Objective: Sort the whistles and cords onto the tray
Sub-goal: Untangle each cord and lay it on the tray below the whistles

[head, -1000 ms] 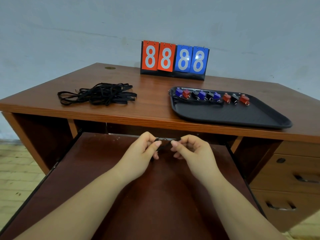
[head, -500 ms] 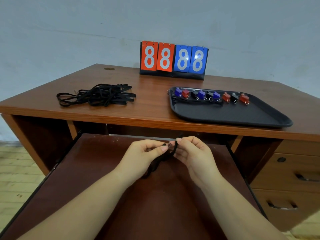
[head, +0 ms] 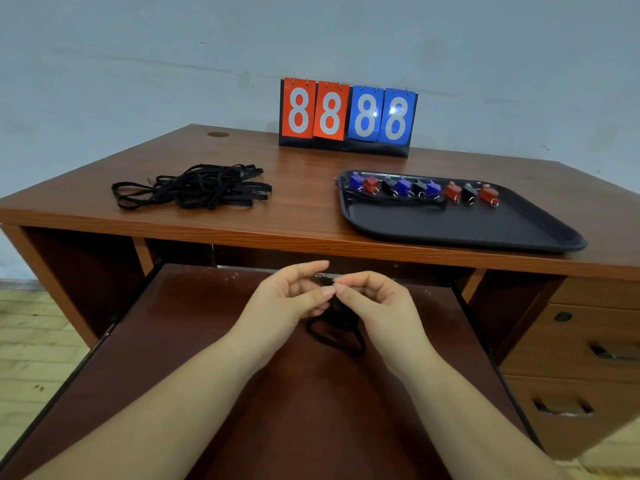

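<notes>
Both hands raised close together, left hand [head: 290, 296] and right hand [head: 378, 303] fingertips pinching

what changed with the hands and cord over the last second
The cord, earlier pulled short and taut between both grips, now hangs in a slack loop below the hands. The left hand and right hand have closed together, fingertips almost meeting, still pinching it. Cord pile, tray and whistles unchanged.

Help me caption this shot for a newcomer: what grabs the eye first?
The red-and-blue flip scoreboard reading 8888 at the desk's back edge. Next, the row of coloured whistles along the far side of the black tray, and the left hand and right hand pinching a black cord.
</notes>
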A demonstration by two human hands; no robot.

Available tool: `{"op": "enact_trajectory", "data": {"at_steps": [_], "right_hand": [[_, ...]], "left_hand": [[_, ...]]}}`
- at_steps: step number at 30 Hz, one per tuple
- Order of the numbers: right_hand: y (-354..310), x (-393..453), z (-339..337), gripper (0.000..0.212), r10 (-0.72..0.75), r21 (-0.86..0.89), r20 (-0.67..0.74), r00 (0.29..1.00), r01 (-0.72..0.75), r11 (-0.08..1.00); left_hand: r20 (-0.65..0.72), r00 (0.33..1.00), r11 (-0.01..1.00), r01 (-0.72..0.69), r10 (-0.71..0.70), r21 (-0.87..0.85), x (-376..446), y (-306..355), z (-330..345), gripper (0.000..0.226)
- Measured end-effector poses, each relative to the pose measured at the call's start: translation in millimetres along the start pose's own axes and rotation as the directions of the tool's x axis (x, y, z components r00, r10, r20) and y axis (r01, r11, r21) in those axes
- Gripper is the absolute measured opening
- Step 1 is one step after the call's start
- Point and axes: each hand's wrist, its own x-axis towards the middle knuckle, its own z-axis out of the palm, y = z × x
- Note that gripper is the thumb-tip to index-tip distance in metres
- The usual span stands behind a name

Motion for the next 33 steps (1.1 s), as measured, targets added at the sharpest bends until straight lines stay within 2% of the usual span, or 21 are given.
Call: {"op": "enact_trajectory", "data": {"at_steps": [5,10,13,19,23,27,33], "right_hand": [[-0.1,-0.6,-0.1,0.006,-0.006,0.004,0.019,1.000,0.006,1.000],[-1.4,-0.9,0.5,0.006,0.001,-0.025,0.037,0.999,0.000,1.000],[-1.4,-1.0,0.1,0.006,0.003,-0.013,0.038,0.999,-0.002,1.000],[-0.3,-0.4,0.7,0.012,0.034,-0.027,0.142,0.989,-0.031,0.999],[2.5,0.9,0.3,0.016,0.033,-0.104,0.154,0.988,-0.017,0.994],[-0.6,5.1,-9.2,0.016,-0.009,-0.168,0.111,0.994,0.028,0.985],[-2.9,10.1,-27.0,0.013,0.006,-0.358,0.130,0.991,0.041,0.933]], "left_hand": [[-0.002,0.999,0.998,-0.048,0.048,0.039,-1.8,1.3,1.9,0.017],[0.012,0.997,0.996,-0.074,0.073,0.053,-0.1,0.6,-1.1,0.021],[0.002,0.997,0.994,-0.080,0.080,0.068,0.3,-0.3,-0.6,0.015],[-0.060,0.996,0.997,-0.064,0.066,0.046,2.3,-0.8,-2.3,0.010],[-0.189,0.981,0.999,-0.050,0.045,-0.018,6.7,1.7,-6.5,0.009],[-0.345,0.936,0.992,-0.096,0.062,-0.082,10.7,4.3,-14.4,0.009],[-0.429,0.904,0.980,-0.087,0.003,-0.178,14.7,4.0,-21.7,0.006]]}}
